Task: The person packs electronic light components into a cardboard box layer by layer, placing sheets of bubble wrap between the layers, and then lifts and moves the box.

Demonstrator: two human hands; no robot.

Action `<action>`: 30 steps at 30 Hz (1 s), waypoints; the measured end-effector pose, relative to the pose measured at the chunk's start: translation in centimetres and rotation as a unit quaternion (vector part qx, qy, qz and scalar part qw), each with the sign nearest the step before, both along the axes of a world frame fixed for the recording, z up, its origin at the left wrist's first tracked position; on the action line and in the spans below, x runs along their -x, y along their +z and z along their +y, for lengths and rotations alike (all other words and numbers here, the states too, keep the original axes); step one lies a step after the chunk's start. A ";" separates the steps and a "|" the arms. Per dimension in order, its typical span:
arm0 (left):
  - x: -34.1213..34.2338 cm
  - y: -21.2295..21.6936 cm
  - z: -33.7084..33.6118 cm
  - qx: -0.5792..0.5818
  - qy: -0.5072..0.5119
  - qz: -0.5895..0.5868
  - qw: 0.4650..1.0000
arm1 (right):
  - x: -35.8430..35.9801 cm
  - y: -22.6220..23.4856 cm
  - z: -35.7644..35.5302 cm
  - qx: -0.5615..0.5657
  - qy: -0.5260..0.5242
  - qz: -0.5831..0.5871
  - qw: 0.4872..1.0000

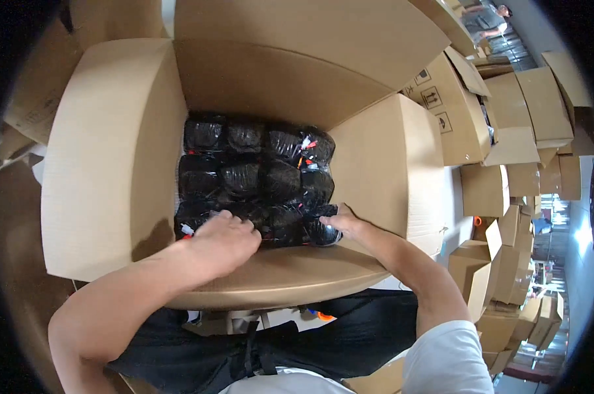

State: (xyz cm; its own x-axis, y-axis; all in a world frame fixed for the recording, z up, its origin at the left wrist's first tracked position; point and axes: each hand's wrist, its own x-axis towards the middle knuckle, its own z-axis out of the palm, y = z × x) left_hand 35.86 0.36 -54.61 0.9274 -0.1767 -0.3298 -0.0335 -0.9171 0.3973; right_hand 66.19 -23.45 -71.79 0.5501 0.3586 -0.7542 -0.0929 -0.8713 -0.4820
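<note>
Several black bundles wrapped in shiny clear film [241, 177] lie in rows on the bottom of a large open cardboard box [369, 157]. Over the near row, toward the left, my left hand [228, 240] is closed with its fingers curled down; what they hold, if anything, is hidden beneath it. At the near right corner, my right hand [338, 221] grips the side of a black wrapped bundle [320, 231], which still sits in its row. Small red, orange and white bits show among the bundles.
The box's flaps stand folded outward, with a wide left flap [90, 157] and a tall far flap [310, 39]. Stacked cartons [445, 108] and open boxes [474, 269] line the right side. Another person [486, 21] is at the far upper right.
</note>
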 end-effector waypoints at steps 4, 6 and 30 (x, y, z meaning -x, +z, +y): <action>1.5 1.9 2.2 0.015 0.032 -0.009 0.999 | -0.1 1.2 -0.4 0.002 0.182 -0.074 0.980; 2.1 3.0 2.6 0.011 0.041 -0.014 0.999 | 2.0 3.2 1.2 0.082 0.390 -0.238 0.885; -5.1 -19.0 -6.4 -0.084 -0.005 -0.019 0.996 | 6.1 1.4 -0.1 0.195 0.534 -0.272 0.776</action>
State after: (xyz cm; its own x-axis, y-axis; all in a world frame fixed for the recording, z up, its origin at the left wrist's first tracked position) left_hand 40.99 -6.02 -73.62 0.9381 -0.1312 -0.3205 -0.0546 -0.9699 0.2373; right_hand 60.06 -23.51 -70.40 0.3713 0.6323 -0.6800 0.9079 -0.4007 0.1231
